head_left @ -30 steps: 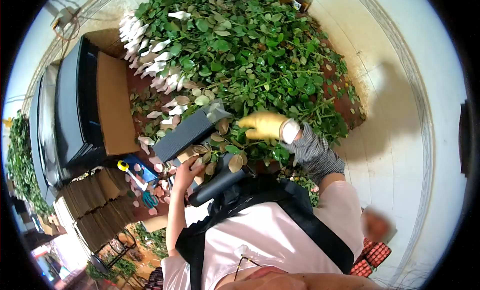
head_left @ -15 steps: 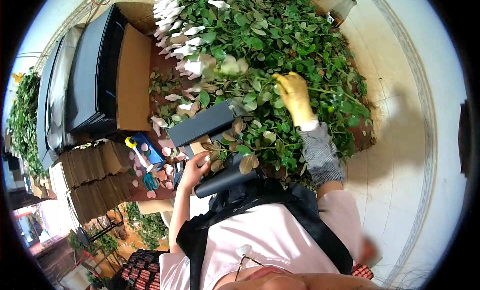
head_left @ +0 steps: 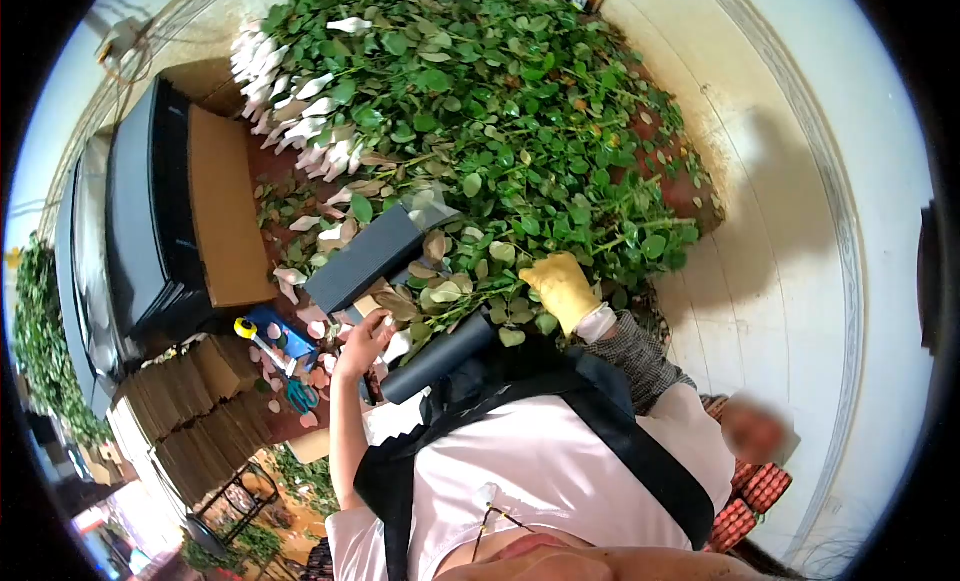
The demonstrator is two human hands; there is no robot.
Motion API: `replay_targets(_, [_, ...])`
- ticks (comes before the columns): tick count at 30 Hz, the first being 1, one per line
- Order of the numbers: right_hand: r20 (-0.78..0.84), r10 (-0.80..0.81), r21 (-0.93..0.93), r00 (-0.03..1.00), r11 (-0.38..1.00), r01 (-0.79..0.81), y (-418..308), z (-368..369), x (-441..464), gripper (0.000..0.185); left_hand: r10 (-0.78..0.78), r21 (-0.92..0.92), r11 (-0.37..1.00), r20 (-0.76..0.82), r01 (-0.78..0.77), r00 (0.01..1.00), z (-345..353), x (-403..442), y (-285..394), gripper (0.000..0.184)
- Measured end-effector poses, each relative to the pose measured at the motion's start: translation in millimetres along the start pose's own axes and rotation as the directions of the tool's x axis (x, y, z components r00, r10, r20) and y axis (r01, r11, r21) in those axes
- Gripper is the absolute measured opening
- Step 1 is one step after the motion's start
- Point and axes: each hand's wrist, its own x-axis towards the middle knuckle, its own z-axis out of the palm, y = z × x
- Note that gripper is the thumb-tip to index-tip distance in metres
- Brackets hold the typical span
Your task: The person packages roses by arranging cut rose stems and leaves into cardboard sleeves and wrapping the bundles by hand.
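Observation:
My bare left hand point(head_left: 364, 349) is closed with fingertips together over scattered petals; what they pinch, if anything, is too small to make out. Just right of it lies a white rose bud point(head_left: 397, 347). My right hand point(head_left: 562, 289), in a yellow glove, is closed around a leafy rose stem near my chest. Between my hands are leaves point(head_left: 445, 291) and a dark roll point(head_left: 438, 359). A dark grey box point(head_left: 366, 258) lies beyond my left hand. The large pile of leafy stems point(head_left: 480, 121) has wrapped white heads point(head_left: 305, 131) along its left side.
Dark sheets and cardboard point(head_left: 230, 211) stand at the left, above stacked brown cardboard point(head_left: 190, 416). A blue box point(head_left: 283, 336), a yellow-and-white tool point(head_left: 262, 343) and teal scissors point(head_left: 300, 395) lie near the petals. A pale tiled floor point(head_left: 740, 311) is at the right.
My right hand reached over the pile, then came back toward my chest with a rose stem. The white bud now lies beside my left hand. The view tilted and returned.

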Motion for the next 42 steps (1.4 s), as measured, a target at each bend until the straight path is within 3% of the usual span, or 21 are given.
replay_targets(2, [-0.063, 0.084, 0.067, 0.995, 0.995, -0.079, -3.2, 10.8, -6.0, 0.009, 0.129, 0.080, 0.989, -0.025, -0.127, 0.991, 5.6, -4.0, -1.2, 0.043])
replay_targets(3, [0.058, 0.157, -0.019, 0.986, 0.988, -0.156, -9.0, 4.1, -3.4, 0.022, 0.159, 0.147, 0.977, -0.039, -0.152, 0.987, 6.4, -2.4, -9.2, 0.044])
replay_targets(6, [0.030, 0.288, -0.113, 0.957, 0.952, -0.283, -21.6, -11.5, 5.7, 0.054, 0.130, 0.236, 0.967, -0.129, -0.097, 0.983, 11.5, 1.4, -13.8, 0.040])
replay_targets(9, [-0.097, 0.212, -0.199, 0.972, 0.953, -0.228, -20.1, 24.4, 19.4, 0.031, -0.044, 0.045, 0.998, 0.020, 0.043, 0.999, 2.4, 6.4, 16.1, 0.045])
replay_targets(11, [-0.149, 0.178, -0.160, 0.973, 0.966, -0.201, -11.5, 57.6, 20.8, 0.028, 0.027, -0.023, 0.999, 0.000, -0.027, 1.000, 0.2, 10.4, -11.3, 0.052])
replay_targets(12, [-0.175, 0.161, -0.142, 0.971, 0.972, -0.186, -7.1, 74.4, 21.5, 0.027, 0.018, 0.188, 0.982, -0.014, -0.015, 1.000, 5.1, -1.0, 18.7, 0.057])
replay_targets(13, [-0.167, 0.188, -0.103, 0.968, 0.973, -0.207, -7.0, 67.7, 20.1, 0.028, 0.101, 0.211, 0.973, -0.007, -0.097, 0.995, 10.4, -1.8, 22.7, 0.059])
replay_targets(15, [-0.131, 0.269, -0.023, 0.954, 0.961, -0.274, -12.7, 53.9, 17.9, 0.033, 0.021, 0.023, 1.000, -0.008, -0.021, 1.000, 16.0, 9.9, -18.1, 0.059])
replay_targets(17, [-0.399, 0.296, 0.234, 0.868, 0.948, -0.216, -23.2, 51.4, 12.8, 0.022, 0.197, 0.322, 0.933, -0.074, -0.164, 0.977, 18.9, 3.7, -14.8, 0.051])
replay_targets(18, [-0.242, 0.236, -0.069, 0.941, 0.963, -0.260, -33.1, -5.3, 17.4, 0.023, 0.249, 0.387, 0.902, -0.100, -0.193, 0.963, 23.3, -1.1, -8.1, 0.050])
replay_targets(21, [-0.412, 0.162, -0.047, 0.897, 0.979, -0.198, -32.4, 12.6, 20.2, 0.032, 0.331, 0.433, 0.873, -0.186, -0.225, 0.925, 28.9, -3.7, -24.0, 0.048])
replay_targets(23, [-0.286, 0.216, -0.088, 0.934, 0.964, -0.251, -22.6, 58.5, 20.6, 0.035, 0.326, 0.426, 0.886, -0.291, -0.183, 0.899, 36.0, -6.7, -15.8, 0.050])
replay_targets(27, [-0.156, 0.246, -0.138, 0.957, 0.954, -0.268, -24.9, 50.4, 24.4, 0.036, 0.331, 0.519, 0.832, -0.178, -0.197, 0.927, 31.6, -13.2, -1.9, 0.070])
replay_targets(29, [0.180, 0.236, -0.112, 0.955, 0.969, -0.219, -26.1, 13.9, 24.7, 0.042, 0.333, 0.524, 0.828, -0.173, -0.200, 0.927, 31.3, -12.9, -5.8, 0.064])
replay_targets(30, [0.317, 0.181, -0.013, 0.931, 0.982, -0.187, -19.2, 4.6, 20.8, 0.056, 0.356, 0.541, 0.814, -0.175, -0.213, 0.918, 30.9, -12.4, -6.1, 0.061])
replay_targets(33, [0.469, 0.035, 0.298, 0.882, 0.934, -0.195, 7.7, -47.1, 42.4, 0.054, 0.479, 0.685, 0.690, -0.193, -0.231, 0.857, 32.4, -13.5, 0.8, 0.055])
replay_targets(35, [0.242, 0.025, 0.267, 0.970, 0.959, -0.091, 21.6, -62.3, 69.8, 0.036, 0.467, 0.710, 0.672, -0.186, -0.210, 0.864, 34.9, -7.9, -7.3, 0.057])
replay_targets(37, [-0.190, -0.028, 0.215, 0.981, 0.974, 0.070, 38.7, -37.6, 111.1, 0.034, 0.478, 0.677, 0.698, -0.196, -0.234, 0.856, 35.4, -1.7, -20.3, 0.058])
replay_targets(39, [-0.234, -0.027, 0.184, 0.972, 0.980, 0.071, 59.0, 0.5, 154.5, 0.037, 0.491, 0.649, 0.714, -0.197, -0.262, 0.849, 32.7, 0.4, -23.3, 0.060])
replay_targets(41, [-0.198, 0.109, -0.249, 0.974, 0.956, -0.158, 69.5, 65.2, 179.9, 0.026, 0.496, 0.603, 0.740, -0.191, -0.298, 0.847, 30.5, 0.2, -21.2, 0.061])
replay_targets(42, [-0.119, 0.090, -0.233, 0.989, 0.965, -0.116, 79.7, 88.5, 199.1, 0.023, 0.505, 0.591, 0.746, -0.203, -0.307, 0.839, 30.1, -0.5, -20.3, 0.062])
